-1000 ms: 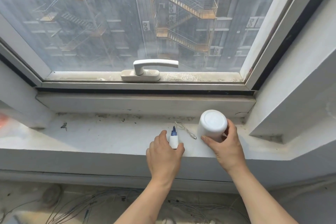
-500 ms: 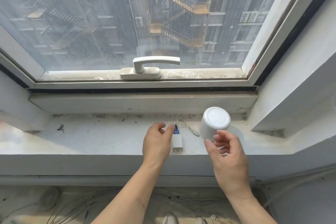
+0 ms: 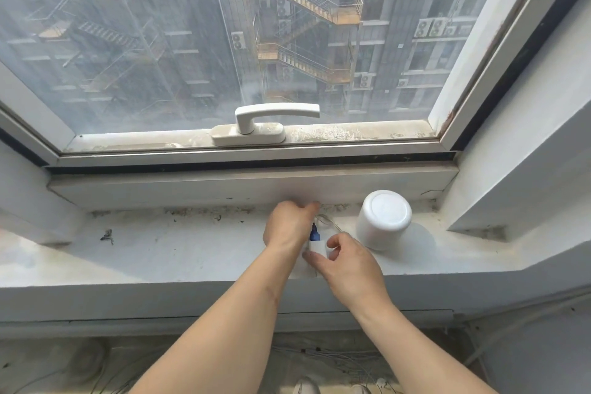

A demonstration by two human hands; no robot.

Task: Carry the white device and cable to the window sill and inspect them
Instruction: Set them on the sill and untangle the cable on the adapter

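Observation:
The white cylindrical device (image 3: 383, 217) stands by itself on the window sill (image 3: 179, 249), to the right of both hands. A small white plug adapter (image 3: 318, 247) with a blue connector (image 3: 314, 232) lies on the sill; my right hand (image 3: 350, 267) pinches the adapter between thumb and fingers. The thin cable (image 3: 331, 223) runs from the connector toward the device. My left hand (image 3: 287, 225) lies just left of the connector, its fingertips pinched together at the cable's far loop near the window frame.
The white window handle (image 3: 275, 115) sits on the shut window frame above the sill. A grey wall reveal (image 3: 527, 153) closes off the sill on the right. Debris (image 3: 107, 235) lies at the sill's left. Loose wires (image 3: 335, 358) trail on the floor below.
My right hand has moved left from beside the white device and taken hold of the plug adapter. My left hand has slid up past the adapter to the cable.

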